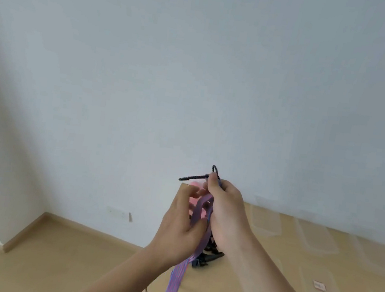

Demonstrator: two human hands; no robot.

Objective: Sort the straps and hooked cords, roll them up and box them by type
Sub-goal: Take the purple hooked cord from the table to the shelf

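**A:** Start wide. What's in front of you?

**B:** A pale wall [195, 73] fills most of the view. Below it runs a wooden floor [65, 246] on my left and a light wooden table [267, 276] on my right, with clear plastic box lids [264, 221] lying flat along its far side.

**A:** And the hands?

**B:** Both raised above the table's near corner, close together. My right hand [224, 213] is curled tight around the purple striped strap [177, 280], up near its top, and the black hook [197, 176] pokes out above my knuckles, pointing left.

**A:** The left?

**B:** My left hand [180, 227] grips the same strap just lower, thumb pressing the band, fingers bent around it. The loose tail hangs down past the table edge.

**A:** Anything else?

**B:** A small dark heap of black buckles and cords [207, 254] sits on the table right behind my wrists. Something pink [196, 187] shows behind my fingers; I can't tell what.
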